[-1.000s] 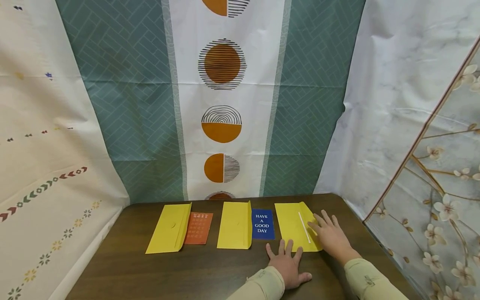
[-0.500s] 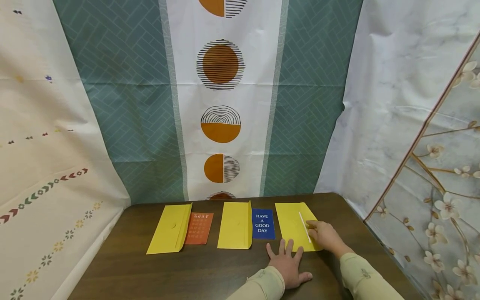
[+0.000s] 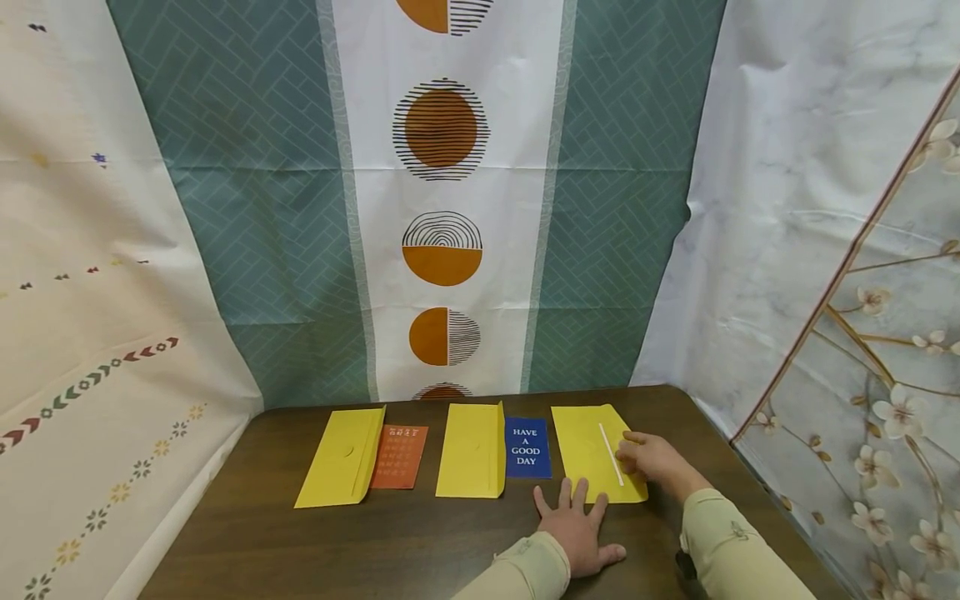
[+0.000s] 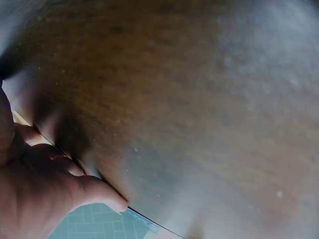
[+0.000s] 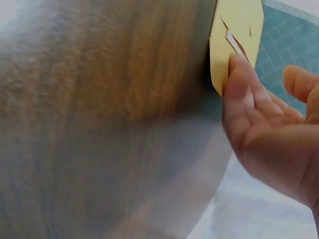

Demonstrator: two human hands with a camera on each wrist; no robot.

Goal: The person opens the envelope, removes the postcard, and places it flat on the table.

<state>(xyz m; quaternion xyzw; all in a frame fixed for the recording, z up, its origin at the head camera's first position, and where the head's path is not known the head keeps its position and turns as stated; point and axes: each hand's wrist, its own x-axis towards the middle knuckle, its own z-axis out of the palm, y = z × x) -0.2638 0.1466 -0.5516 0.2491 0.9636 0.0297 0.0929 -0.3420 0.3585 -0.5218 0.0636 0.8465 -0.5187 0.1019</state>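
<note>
My right hand [image 3: 656,462], fingers curled, grips the flap edge of the rightmost yellow envelope [image 3: 573,442]. A white strip [image 3: 611,454] runs along that flap, just left of my fingertips. In the right wrist view, my curled fingers [image 5: 239,82] overlap the end of the yellow flap [image 5: 241,20], and another digit stands apart from them. My left hand [image 3: 573,533] rests on the table, fingers spread, its fingertips at the envelope's lower edge. Only part of the left hand [image 4: 60,189] shows in the left wrist view, over the wood.
A blue card [image 3: 527,447] lettered "HAVE A GOOD DAY" lies beside the middle yellow envelope [image 3: 465,450]. To the left, an orange card [image 3: 400,457] lies against another yellow envelope [image 3: 336,458]. All rest on a dark wooden table [image 3: 337,550] with fabric hangings [image 3: 630,208] around it.
My right hand's fingers have gone from spread over the flap to curled at its edge, shifting slightly right in the last half second. The left hand stays in place.
</note>
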